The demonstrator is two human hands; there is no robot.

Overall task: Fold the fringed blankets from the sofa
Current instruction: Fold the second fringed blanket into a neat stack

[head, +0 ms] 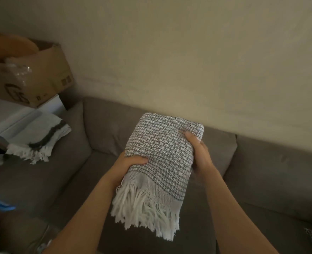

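A folded grey-and-white woven blanket (162, 153) is held up above the brown sofa (270, 171), its white fringe (144, 209) hanging toward the viewer. Its left edge is gripped by the left hand (131, 162) with the thumb on top, and its right edge by the right hand (199, 153), fingers curled onto the weave. A second fringed blanket (36, 138), folded, is seen lying on the sofa's left arm, below a cardboard box (47, 77).

Left hand (131, 163); right hand (200, 153); fingers curled

Open cardboard box (47, 74), crumpled clear plastic (20, 70) inside, plain beige wall (188, 52) behind
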